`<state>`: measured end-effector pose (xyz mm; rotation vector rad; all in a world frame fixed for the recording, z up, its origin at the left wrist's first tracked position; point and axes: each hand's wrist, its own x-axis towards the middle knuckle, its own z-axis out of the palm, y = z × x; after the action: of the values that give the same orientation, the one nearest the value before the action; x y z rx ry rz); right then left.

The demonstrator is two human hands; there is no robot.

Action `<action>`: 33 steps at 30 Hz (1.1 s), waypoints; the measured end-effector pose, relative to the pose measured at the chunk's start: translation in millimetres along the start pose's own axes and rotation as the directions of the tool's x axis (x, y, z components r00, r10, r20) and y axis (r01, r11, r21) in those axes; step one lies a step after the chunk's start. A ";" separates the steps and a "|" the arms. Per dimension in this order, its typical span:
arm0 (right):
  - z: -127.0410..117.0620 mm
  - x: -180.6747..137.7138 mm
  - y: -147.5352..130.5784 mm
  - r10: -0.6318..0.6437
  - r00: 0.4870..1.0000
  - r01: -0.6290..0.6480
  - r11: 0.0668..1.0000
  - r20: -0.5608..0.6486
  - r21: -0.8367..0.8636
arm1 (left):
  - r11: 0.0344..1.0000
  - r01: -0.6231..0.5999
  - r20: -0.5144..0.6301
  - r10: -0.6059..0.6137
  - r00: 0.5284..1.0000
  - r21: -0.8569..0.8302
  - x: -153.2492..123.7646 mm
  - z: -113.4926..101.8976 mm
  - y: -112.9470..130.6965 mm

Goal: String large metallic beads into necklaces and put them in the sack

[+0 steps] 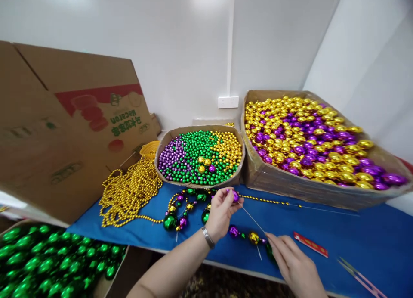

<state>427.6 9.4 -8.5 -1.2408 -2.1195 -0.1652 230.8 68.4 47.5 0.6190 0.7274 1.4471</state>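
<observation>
My left hand [220, 212] pinches a small purple bead [235, 196] at its fingertips, just in front of the small bead box [200, 184]. A thin needle [253, 219] runs from that bead down to my right hand [295, 265], which grips its lower end. Below the needle a purple bead [233, 231] and a gold bead [254, 237] sit strung on the blue table cover [355, 237]. A strung cluster of green, gold and purple balls [180, 212] lies left of my left hand. A wristband is on my left wrist.
A large box of gold and purple balls [309, 136] stands at the right. A pile of gold bead strands [129, 194] lies left. Tilted cardboard [64, 125] leans at the left. A box of green balls [48, 259] sits low left. A red strip [310, 244] and tweezers [361, 277] lie right.
</observation>
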 end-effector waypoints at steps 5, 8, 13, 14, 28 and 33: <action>-2.0 0.6 -0.6 -0.050 0.999 0.047 0.993 -0.022 -0.108 | 0.999 -0.003 -0.041 0.001 0.999 -0.051 -5.0 2.2 -4.3; -2.9 1.3 -0.4 -0.078 0.996 0.071 0.986 -0.045 -0.151 | 0.996 0.012 -0.066 -0.018 0.998 -0.090 -6.9 3.7 -6.7; -3.2 -0.8 3.1 -0.115 0.992 0.103 0.975 -0.051 -0.195 | 0.991 0.015 -0.089 -0.027 0.996 -0.132 -9.4 7.4 -9.2; -3.3 -1.6 3.8 -0.116 0.992 0.104 0.974 -0.052 -0.200 | 0.990 0.021 -0.091 -0.034 0.995 -0.138 -9.8 8.0 -9.1; -8.5 2.0 -5.9 -0.001 1.000 0.003 0.996 0.023 -0.089 | 0.999 0.038 0.005 -0.038 0.999 -0.035 -16.9 10.4 -13.3; -13.4 7.7 -3.5 0.057 0.998 -0.057 0.998 0.031 -0.012 | 0.997 0.028 0.077 -0.034 0.996 0.077 -15.5 15.5 -14.7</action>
<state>428.7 7.5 7.2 -1.3167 -2.1100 -0.1330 252.3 53.1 47.4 0.7160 0.7297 1.3641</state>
